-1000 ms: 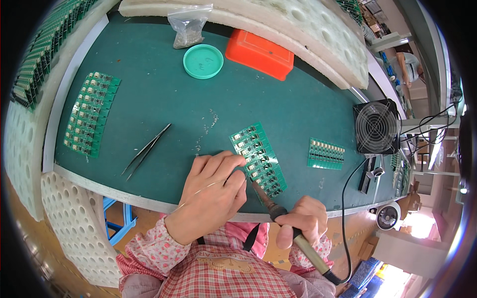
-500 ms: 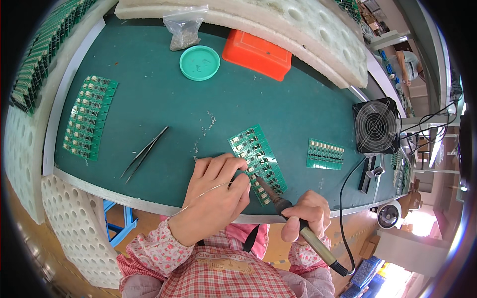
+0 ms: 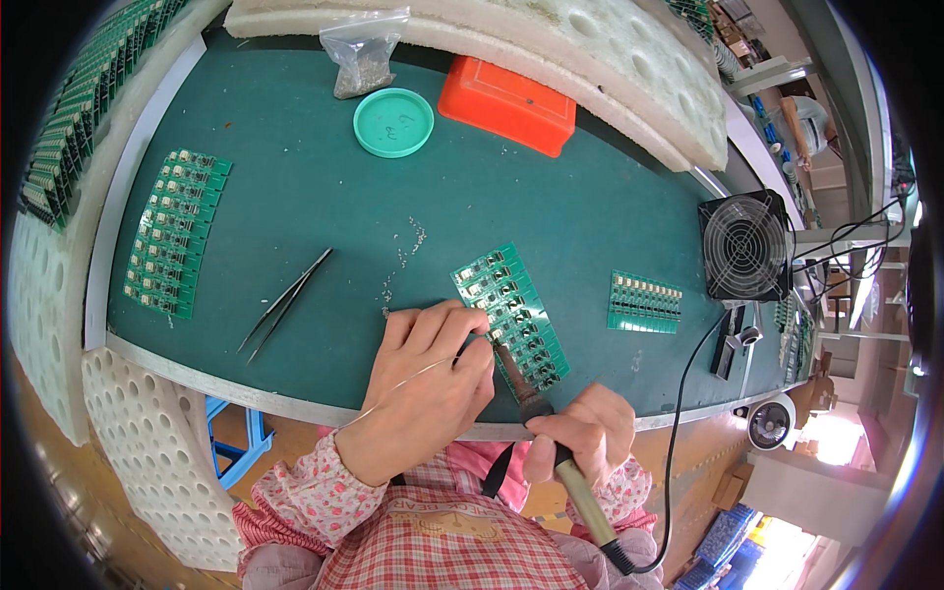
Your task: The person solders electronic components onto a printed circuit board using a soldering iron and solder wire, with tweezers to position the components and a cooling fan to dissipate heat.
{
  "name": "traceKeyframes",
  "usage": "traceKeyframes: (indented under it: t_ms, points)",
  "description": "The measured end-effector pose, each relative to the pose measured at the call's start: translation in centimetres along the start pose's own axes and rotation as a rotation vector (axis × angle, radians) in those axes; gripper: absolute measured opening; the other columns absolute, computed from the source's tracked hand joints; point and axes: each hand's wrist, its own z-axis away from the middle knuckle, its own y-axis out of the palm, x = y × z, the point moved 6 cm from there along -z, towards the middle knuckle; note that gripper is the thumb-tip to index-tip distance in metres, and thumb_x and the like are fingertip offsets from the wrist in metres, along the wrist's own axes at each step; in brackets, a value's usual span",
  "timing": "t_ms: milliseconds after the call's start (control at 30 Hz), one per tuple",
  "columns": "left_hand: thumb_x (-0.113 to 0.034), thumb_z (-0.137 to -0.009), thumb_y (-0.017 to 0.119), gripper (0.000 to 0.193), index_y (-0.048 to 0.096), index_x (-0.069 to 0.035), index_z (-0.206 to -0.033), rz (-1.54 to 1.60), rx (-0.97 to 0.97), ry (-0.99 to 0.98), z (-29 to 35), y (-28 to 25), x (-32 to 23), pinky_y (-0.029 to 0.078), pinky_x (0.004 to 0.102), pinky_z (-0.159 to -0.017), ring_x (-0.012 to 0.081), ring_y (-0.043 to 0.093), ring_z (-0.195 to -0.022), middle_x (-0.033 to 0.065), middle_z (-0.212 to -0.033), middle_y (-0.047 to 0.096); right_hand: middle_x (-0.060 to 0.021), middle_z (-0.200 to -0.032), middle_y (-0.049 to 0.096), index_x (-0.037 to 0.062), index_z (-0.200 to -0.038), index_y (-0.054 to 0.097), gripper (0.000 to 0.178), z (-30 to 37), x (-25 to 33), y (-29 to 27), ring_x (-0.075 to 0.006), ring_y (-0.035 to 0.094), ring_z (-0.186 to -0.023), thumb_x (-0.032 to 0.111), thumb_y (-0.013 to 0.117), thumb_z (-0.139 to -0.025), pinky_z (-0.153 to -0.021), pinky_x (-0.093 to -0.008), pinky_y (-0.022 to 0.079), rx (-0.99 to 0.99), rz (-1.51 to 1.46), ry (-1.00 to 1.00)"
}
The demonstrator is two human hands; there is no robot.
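A green panel of circuit boards [image 3: 528,313] lies on the green worktop, slanted in front of me. My right hand [image 3: 588,433] grips a soldering iron [image 3: 586,503], whose tip meets the panel close to my left fingertips. Fingers bent together, my left hand [image 3: 425,379] rests at the panel's left edge. A thin solder wire [image 3: 405,380] runs across the back of this hand to its fingers, which hide the wire's end. Left of that hand lie tweezers [image 3: 285,303], their points spread toward me.
Other board panels lie at the left [image 3: 177,236] and right [image 3: 644,302]. A black fan [image 3: 744,248] stands far right, with the iron's cord [image 3: 678,433] hanging below. Behind are a green lid [image 3: 393,123], an orange box [image 3: 506,103], a plastic bag [image 3: 363,59] and white foam [image 3: 590,49].
My right hand has moved left with the soldering iron, and the handle stands steeper. The iron's tip has shifted slightly left on the panel. My left hand stays in place.
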Motion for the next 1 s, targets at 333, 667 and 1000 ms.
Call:
traceKeyframes:
  t_ms: [333, 667, 1000]
  points:
    - [-0.01, -0.074, 0.073, 0.017, 0.058, -0.01, -0.082, 0.012, -0.066, 0.05, 2.0, -2.3, -0.9, 0.038, 0.0439, -0.086, 0.0251, 0.06, -0.1, 0.0036, -0.107, 0.063, 0.0013, -0.054, 0.049, 0.0047, -0.083, 0.066, 0.011, 3.1, -1.4, -2.0, -0.0145, 0.043, -0.041, 0.009, 0.072, -0.076, -0.04, -0.0287, 0.035, -0.287, -0.11, 0.113]
    - [-0.019, -0.072, 0.08, 0.021, 0.06, -0.013, -0.077, 0.022, -0.086, 0.019, 2.5, -3.6, -1.5, 0.036, 0.0469, -0.09, 0.0214, 0.062, -0.093, 0.0004, -0.098, 0.064, -0.0004, -0.071, 0.04, 0.0188, -0.1, 0.071, 0.038, 2.2, -1.4, -0.3, -0.0182, 0.047, -0.055, 0.011, 0.08, -0.064, -0.049, -0.0313, 0.041, 0.118, 0.101, 0.034]
    - [-0.009, -0.079, 0.072, 0.019, 0.055, -0.006, -0.072, 0.061, 0.097, 0.12, 1.0, -1.3, -0.5, 0.043, 0.0446, -0.089, 0.0266, 0.06, -0.108, 0.0046, -0.12, 0.067, -0.0076, -0.067, 0.06, 0.0004, -0.101, 0.059, 0.023, 4.0, -3.6, -2.5, -0.0181, 0.052, -0.05, 0.018, 0.067, -0.09, -0.045, -0.031, 0.039, -0.232, -0.138, 0.429]
